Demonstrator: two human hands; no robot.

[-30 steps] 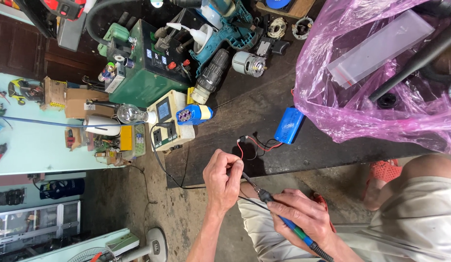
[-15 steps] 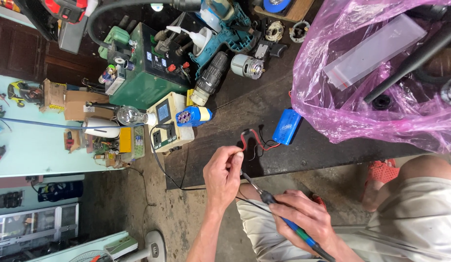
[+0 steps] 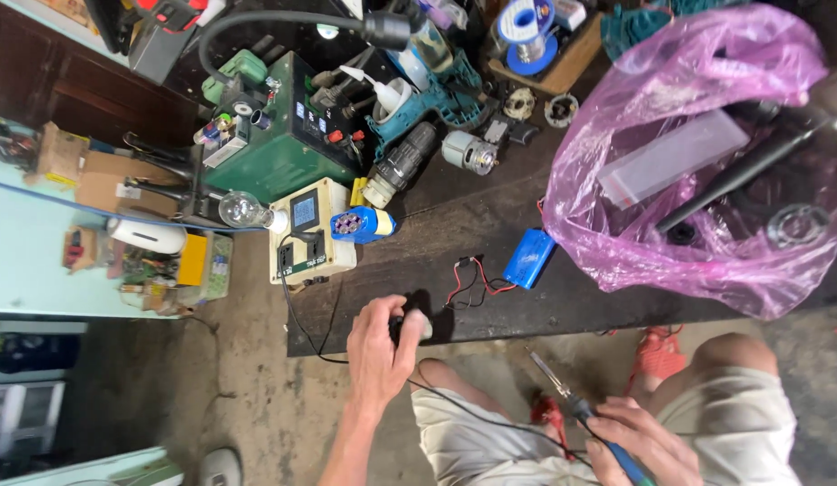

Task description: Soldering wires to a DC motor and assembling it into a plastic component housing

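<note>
The left hand (image 3: 380, 346) is closed round a small dark part (image 3: 409, 326) at the workbench (image 3: 490, 297) edge; the right hand (image 3: 642, 443) grips a soldering iron (image 3: 576, 407) over the lap — best kept tip-up, clear of the thin black wire (image 3: 472, 416).

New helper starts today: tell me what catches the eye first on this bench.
The big pink bag billows over the bench's right end, with a blue battery pack beside it. At the near edge the left hand grips a small dark object, and the right hand holds a soldering iron over the lap.
</note>
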